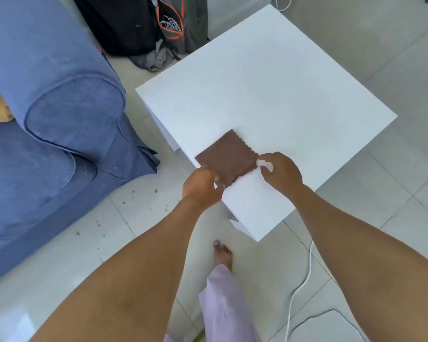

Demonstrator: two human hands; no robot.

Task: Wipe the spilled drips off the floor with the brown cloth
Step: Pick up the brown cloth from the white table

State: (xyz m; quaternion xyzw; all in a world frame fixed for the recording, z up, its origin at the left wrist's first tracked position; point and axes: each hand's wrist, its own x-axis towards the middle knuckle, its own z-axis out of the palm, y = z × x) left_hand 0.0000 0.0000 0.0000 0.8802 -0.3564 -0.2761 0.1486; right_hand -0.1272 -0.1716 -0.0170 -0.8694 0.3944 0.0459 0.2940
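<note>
A folded brown cloth [229, 157] with scalloped edges lies flat near the front-left edge of a white square table [269, 90]. My left hand [201, 186] pinches the cloth's near corner at the table edge. My right hand [281, 170] pinches its right corner, thumb and fingers closed on the fabric. Small yellowish-brown drips [134, 201] are scattered over the pale tiled floor to the left of the table, between it and the sofa.
A blue sofa [59, 124] fills the left side. Dark bags [143, 23] stand behind the table. A white cable [304, 282] snakes over the floor at the lower right. My bare foot [223, 255] stands just below the table.
</note>
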